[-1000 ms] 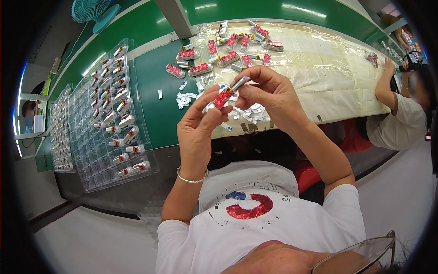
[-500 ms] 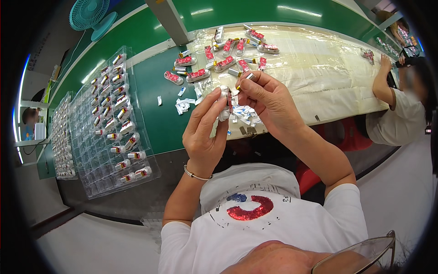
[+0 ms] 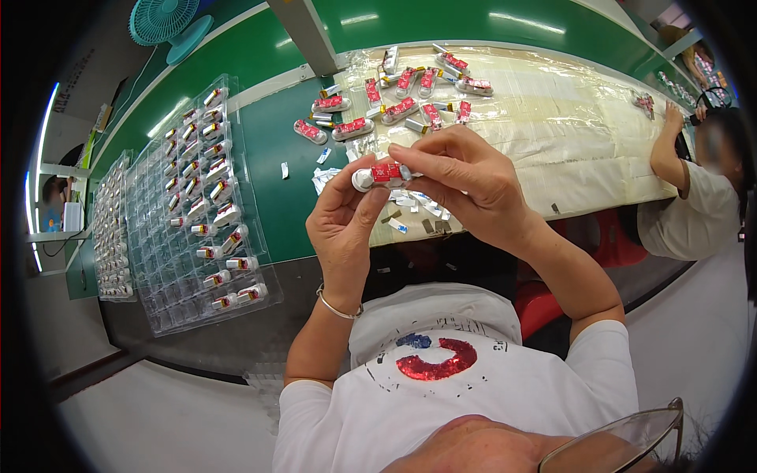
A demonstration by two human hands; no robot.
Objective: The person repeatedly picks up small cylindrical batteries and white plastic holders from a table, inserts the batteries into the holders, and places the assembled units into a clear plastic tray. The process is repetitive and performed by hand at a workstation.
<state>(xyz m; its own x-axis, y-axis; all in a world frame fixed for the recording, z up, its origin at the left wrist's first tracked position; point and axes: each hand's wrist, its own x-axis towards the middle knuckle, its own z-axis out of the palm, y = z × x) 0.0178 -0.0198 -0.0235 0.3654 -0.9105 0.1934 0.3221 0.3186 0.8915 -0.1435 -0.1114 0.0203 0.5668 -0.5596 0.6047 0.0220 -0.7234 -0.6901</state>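
Observation:
My left hand [image 3: 343, 221] holds a small white oblong housing with a red circuit board [image 3: 385, 173] in it, level above the table's near edge. Its thumb is below and its fingers are at the rounded left end. My right hand [image 3: 481, 185] closes thumb and fingertips on the housing's right end, covering it. No battery is clearly visible there. Beyond the hands, several similar housings with red boards [image 3: 400, 111] lie loosely grouped, with silver, yellow-ended batteries [image 3: 415, 124] among them. Small white and blue paper strips [image 3: 430, 206] lie scattered under the hands.
On the left, a clear compartment tray [image 3: 165, 272] is partly filled with housings; another filled tray [image 3: 113, 229] stands beyond it. A cream covering [image 3: 552, 150] spreads over the table. A metal post [image 3: 306, 35] rises at the back. A co-worker [image 3: 678, 197] sits right, near a red chair [image 3: 611, 236].
The housing has turned from upright, edge-on, to level with its red board showing. My right hand, which held a small silver battery beside it, has come against its right end.

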